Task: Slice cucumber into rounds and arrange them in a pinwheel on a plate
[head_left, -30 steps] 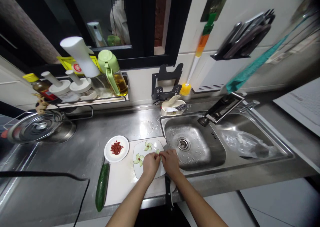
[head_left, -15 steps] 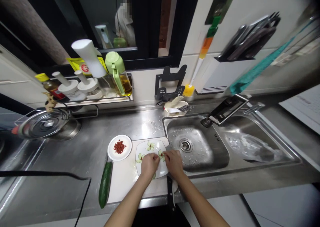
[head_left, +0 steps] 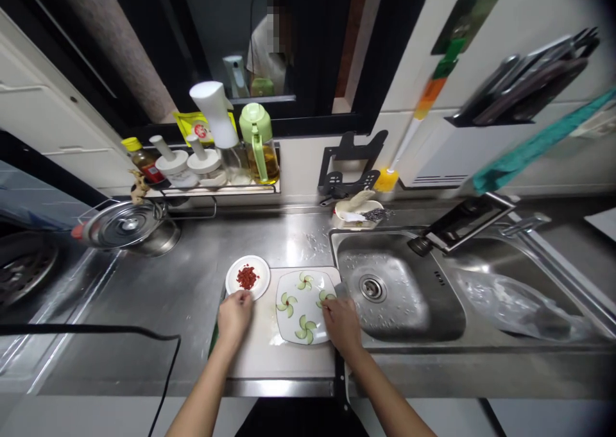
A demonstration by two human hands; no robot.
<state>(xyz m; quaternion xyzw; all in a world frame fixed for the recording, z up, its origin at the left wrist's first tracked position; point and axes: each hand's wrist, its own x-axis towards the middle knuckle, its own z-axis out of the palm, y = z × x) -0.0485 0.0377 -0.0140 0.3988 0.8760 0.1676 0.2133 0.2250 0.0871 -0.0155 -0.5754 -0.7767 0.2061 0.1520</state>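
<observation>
My left hand (head_left: 235,319) is at the front rim of a small white plate (head_left: 264,287) that holds chopped red bits (head_left: 247,277). Its fingers are pinched together; what they hold, if anything, is too small to tell. Over the right edge of a square white plate (head_left: 283,328) is my right hand (head_left: 342,325), fingers pinched beside a pinwheel of cucumber slices (head_left: 326,298). Several such pinwheels lie on this plate, some with a red centre. Beneath is a white cutting board (head_left: 269,363). A whole cucumber (head_left: 214,334) is mostly hidden by my left hand.
A black-handled knife (head_left: 341,376) lies at the board's right edge, its handle reaching past the counter edge. The sink (head_left: 399,289) is to the right. Behind left are a lidded pot (head_left: 154,238) and a condiment shelf (head_left: 226,191). A black cable (head_left: 96,328) crosses the left.
My left hand has moved left from the square plate to the small plate, over the cucumber. My right hand stays by the right-hand pinwheel. The view has shifted left.
</observation>
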